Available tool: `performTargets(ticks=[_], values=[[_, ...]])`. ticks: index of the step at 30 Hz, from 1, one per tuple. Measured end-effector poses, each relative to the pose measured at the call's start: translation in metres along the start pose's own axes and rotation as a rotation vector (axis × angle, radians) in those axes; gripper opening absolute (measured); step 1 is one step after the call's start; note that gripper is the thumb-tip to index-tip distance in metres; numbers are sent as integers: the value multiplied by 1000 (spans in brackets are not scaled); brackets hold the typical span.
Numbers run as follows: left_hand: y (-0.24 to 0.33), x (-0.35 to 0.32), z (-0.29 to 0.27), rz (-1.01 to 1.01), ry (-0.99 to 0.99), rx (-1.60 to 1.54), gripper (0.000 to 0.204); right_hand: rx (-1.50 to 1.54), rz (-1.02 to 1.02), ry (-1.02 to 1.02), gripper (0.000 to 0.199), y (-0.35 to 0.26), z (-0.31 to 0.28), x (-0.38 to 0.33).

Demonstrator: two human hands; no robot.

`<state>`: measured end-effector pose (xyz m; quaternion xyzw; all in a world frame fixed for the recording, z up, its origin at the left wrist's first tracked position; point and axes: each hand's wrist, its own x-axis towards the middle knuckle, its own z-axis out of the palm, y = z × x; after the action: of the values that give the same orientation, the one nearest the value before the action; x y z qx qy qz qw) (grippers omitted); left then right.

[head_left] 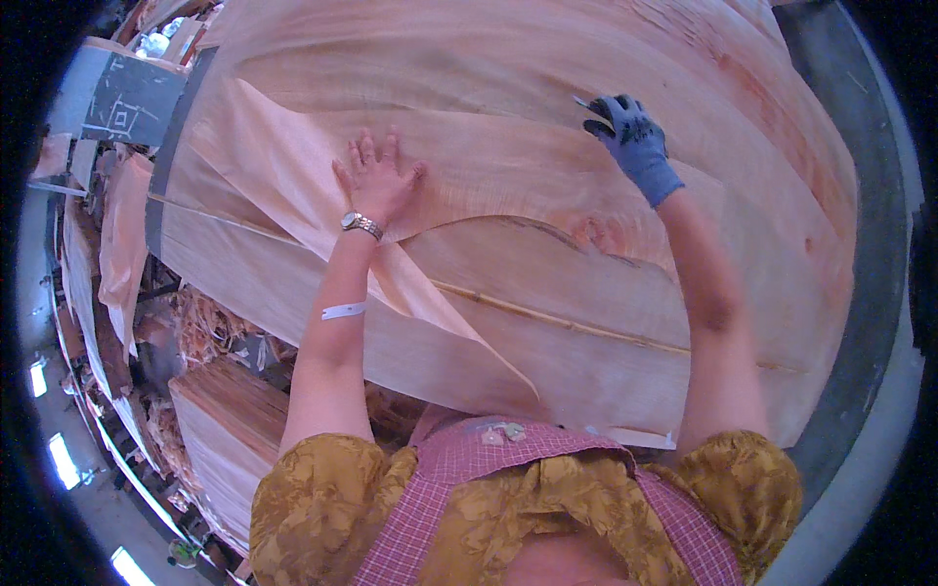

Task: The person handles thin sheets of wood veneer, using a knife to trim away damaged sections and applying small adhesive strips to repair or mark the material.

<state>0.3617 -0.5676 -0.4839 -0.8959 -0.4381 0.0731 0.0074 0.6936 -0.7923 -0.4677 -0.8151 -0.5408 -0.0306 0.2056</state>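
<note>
A wide, thin wood sheet (508,156) lies on the far side of the long stick (562,311), its wavy near edge stopping short of it. A pale, loose flap (278,161) of wood crosses over the stick, running from its far side to its near side. On the far side, the bare left hand (376,186) rests palm down on the sheet, fingers spread wide. The right hand (637,142), also on the far side but nearer the stick's right end, has its fingers bent and pinches a thin piece (580,101), of which just the tip shows. Its blue-grey glove (657,176) bears dark printing, too blurred to read. A metal watch (362,225) circles the left wrist, and a white strip (343,311) crosses that forearm on the stick's near side. Past the stick's left end, a grey board (135,98) carries white drawn lines; wood scraps (210,327) lie on the near side of that end
</note>
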Motion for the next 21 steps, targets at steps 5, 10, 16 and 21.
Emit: performTargets(ticks=[5,10,16,21], values=[[-6,-5,-14,96,60,-61,79,106,132,-166,49,-21,-20,-47],[-14,-7,-15,113,110,-101,82,133,177,-183,50,-23,-24,-46],[-20,3,-31,104,69,-125,87,245,-85,-50,31,-84,3,-4],[-29,14,-33,41,-7,-228,84,-97,-129,-536,23,-224,42,46]])
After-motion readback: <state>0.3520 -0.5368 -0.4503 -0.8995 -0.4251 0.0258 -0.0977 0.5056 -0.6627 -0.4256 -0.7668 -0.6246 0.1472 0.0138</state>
